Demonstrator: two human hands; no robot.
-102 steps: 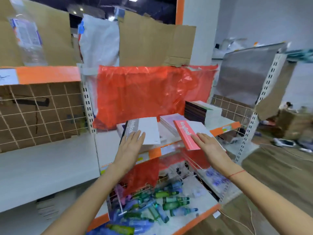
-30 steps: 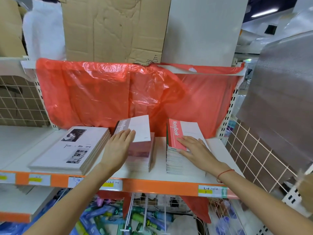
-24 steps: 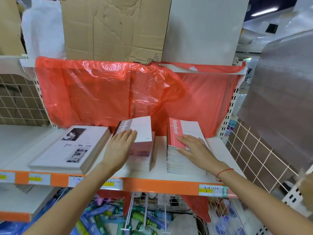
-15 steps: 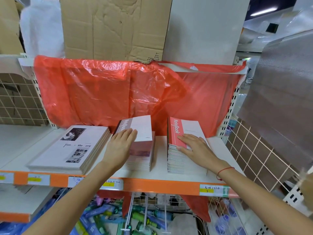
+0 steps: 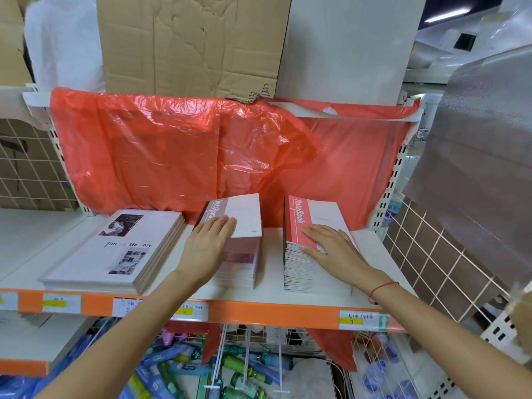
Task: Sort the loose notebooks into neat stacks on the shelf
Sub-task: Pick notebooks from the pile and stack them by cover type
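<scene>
Shelf (image 5: 273, 296) — hands flat atop notebook stacks

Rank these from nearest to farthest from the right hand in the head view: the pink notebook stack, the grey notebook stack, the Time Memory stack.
1. Pink notebook stack, under the right hand.
2. Grey notebook stack, middle of the shelf.
3. Time Memory stack, far left.
</scene>
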